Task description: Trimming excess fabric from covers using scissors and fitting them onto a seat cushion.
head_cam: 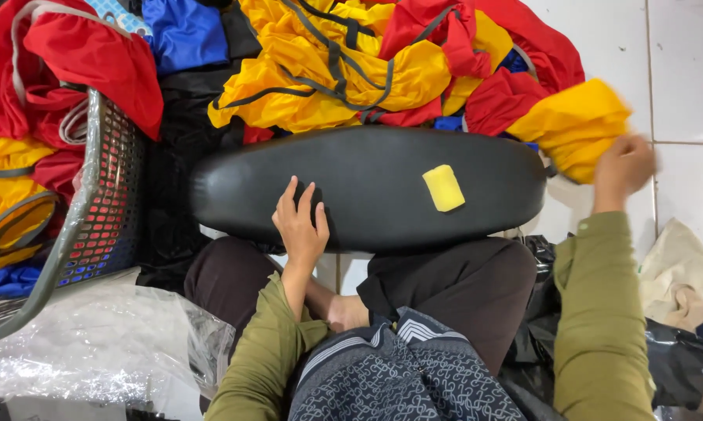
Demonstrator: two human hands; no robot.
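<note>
Floor (687,70): white glazed tiles with thin grey grout lines, visible at the upper right and in a small patch at centre beneath the seated position. Surface evenly lit; no hard shadows noted. A grey perforated plastic basket (102,210) stands at the left edge of the floor, tilted. Clear crinkled plastic sheeting (86,351) lies at the lower left corner. A cream cloth (683,273) rests at the right edge upon black plastic bagging (679,359). No walls, windows or furniture in view.
</note>
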